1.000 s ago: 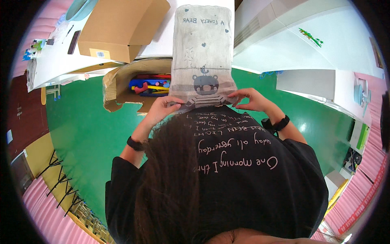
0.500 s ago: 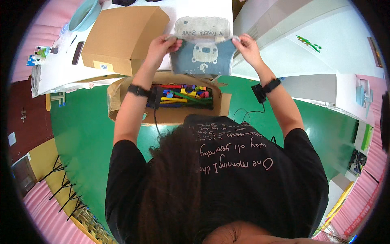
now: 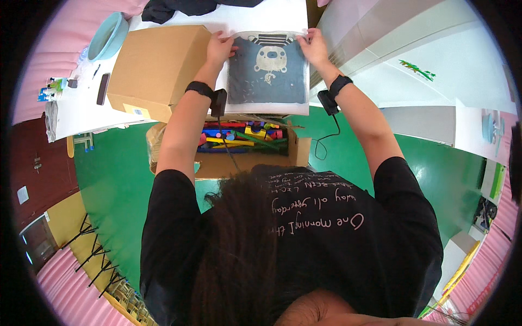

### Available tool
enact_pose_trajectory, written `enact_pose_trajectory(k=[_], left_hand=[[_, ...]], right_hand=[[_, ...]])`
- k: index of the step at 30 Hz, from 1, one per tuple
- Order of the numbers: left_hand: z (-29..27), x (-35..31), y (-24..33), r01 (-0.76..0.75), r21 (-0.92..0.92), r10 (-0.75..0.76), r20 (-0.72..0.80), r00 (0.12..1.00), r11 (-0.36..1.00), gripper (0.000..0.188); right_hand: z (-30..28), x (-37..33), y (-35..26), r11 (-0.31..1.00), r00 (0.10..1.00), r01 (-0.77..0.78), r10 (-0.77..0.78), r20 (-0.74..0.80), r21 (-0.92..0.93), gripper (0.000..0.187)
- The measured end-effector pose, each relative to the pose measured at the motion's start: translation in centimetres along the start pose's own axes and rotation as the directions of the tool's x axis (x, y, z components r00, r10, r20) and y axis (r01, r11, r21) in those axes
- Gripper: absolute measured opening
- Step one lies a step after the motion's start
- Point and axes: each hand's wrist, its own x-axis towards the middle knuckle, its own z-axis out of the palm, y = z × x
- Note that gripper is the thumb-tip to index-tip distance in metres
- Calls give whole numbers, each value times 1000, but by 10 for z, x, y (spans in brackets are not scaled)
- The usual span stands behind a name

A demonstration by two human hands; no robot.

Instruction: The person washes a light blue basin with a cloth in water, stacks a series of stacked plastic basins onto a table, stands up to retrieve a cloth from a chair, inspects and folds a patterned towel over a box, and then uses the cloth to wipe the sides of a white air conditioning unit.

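Note:
A small blue-grey towel with a pale bear print and a striped patch lies spread out on the white table. My left hand is at its far left corner, fingers closed on the edge. At the far right corner, my right hand pinches the edge between thumb and fingers. The towel's near edge rests close to the table's front edge. Just left of my left hand stands a closed brown cardboard box.
Below the table front, an open carton holds several colourful blocks. On the white table are a phone, a light-blue basin and dark cloth. Cables hang from my wrist straps. A white cabinet stands right.
The towel has come down flat onto the table, its folded-over far flap now opened out. Both hands have moved farther away with its corners, and my right hand also shifted left.

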Motion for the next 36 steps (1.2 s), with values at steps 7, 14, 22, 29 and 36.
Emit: enact_pose_trajectory(k=[7, 14, 22, 29, 36], left_hand=[[3, -102, -9, -768, 514, 577, 517, 632, 381, 48], [3, -149, -48, -613, 761, 433, 490, 757, 211, 61], [-12, -182, -59, -568, 793, 407, 455, 792, 220, 60], [-46, -238, -58, -565, 624, 404, 397, 824, 540, 58], [-74, -285, -81, -356, 660, 401, 90, 912, 662, 43]], right_hand=[[-33, -77, -48, 887, 879, 456, -436, 195, -71, 51], [13, -83, -59, 766, 743, 604, -441, 504, -220, 66], [25, -114, -81, 676, 682, 680, -440, 585, -284, 70], [-9, -149, -84, 666, 563, 740, -540, 626, -92, 63], [-10, -92, -46, 621, 600, 740, -437, 670, -258, 60]])
